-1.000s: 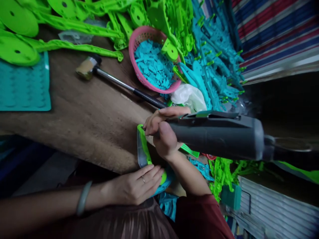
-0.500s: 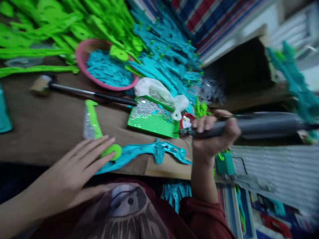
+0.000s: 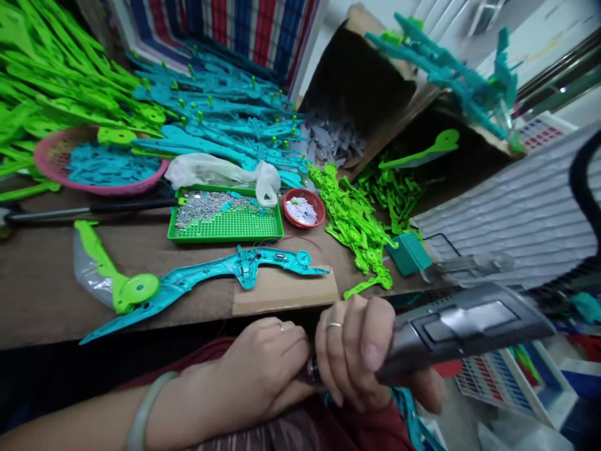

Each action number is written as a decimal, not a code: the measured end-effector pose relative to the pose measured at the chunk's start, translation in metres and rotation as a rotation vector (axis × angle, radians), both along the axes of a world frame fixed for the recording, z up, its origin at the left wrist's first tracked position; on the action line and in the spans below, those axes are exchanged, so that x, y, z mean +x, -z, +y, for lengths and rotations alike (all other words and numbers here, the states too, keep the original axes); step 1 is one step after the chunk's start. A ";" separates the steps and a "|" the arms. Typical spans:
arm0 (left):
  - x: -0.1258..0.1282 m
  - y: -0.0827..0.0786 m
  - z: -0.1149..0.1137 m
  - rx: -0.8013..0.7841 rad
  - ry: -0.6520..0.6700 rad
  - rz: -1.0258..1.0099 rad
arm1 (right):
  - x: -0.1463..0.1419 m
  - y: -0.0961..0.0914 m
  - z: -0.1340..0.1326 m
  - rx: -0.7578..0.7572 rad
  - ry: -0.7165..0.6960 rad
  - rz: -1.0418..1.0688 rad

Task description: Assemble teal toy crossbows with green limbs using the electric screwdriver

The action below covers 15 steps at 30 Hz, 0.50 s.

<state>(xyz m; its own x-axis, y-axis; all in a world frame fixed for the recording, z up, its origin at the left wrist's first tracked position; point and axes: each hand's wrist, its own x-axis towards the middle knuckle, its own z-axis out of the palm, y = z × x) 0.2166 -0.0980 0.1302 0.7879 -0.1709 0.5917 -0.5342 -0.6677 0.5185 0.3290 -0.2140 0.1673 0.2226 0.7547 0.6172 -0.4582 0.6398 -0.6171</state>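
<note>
My right hand (image 3: 352, 351) is wrapped round a grey electric screwdriver (image 3: 460, 329), low in front of my body. The tool's tip points left, towards my left hand (image 3: 265, 363). My left hand is closed at the tip, and what lies in its fingers is hidden. Beyond both hands, a blue plastic bow-shaped part (image 3: 197, 275) lies along the table edge, a small dark piece and thin wires on it. A bright green arm with a round end (image 3: 138, 288) rests against its left end, a clear plastic bag beside it.
A green tray (image 3: 225, 233) holds small metal screws. Near it stand a small red basket (image 3: 305, 224) and a pink basket (image 3: 51, 166) of blue pieces. Green and blue parts are piled behind. Cardboard boxes (image 3: 399, 119) stand at the right, and a hammer (image 3: 51, 214) lies left.
My left hand has left the green part and come to the screwdriver's tip. The right hand has brought the screwdriver down towards my lap. The view has swung right.
</note>
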 end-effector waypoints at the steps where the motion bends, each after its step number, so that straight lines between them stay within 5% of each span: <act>1: -0.001 -0.002 -0.002 0.018 -0.032 0.025 | 0.003 0.002 -0.004 -0.045 0.037 -0.001; 4: 0.001 -0.006 -0.001 -0.063 -0.064 0.114 | 0.010 0.009 -0.006 -0.146 0.119 -0.036; 8: 0.012 0.006 0.011 -0.271 0.453 0.474 | 0.019 0.022 0.012 -0.033 -0.232 0.074; 10: 0.022 0.021 0.018 -0.217 0.546 0.537 | 0.028 0.026 0.026 -0.086 -0.326 0.124; 12: 0.034 0.038 0.025 -0.154 0.294 0.475 | 0.043 0.028 0.043 -0.251 -0.171 0.104; 15: 0.050 0.066 0.038 -0.030 -0.207 0.317 | 0.076 0.030 0.070 -0.524 0.269 -0.012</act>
<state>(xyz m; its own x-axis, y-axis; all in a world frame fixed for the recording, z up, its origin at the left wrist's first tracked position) 0.2664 -0.0596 0.0638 0.9488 0.0245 0.3151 -0.1995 -0.7267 0.6574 0.4048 -0.1442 0.1376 0.4438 0.8777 0.1807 -0.3128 0.3407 -0.8866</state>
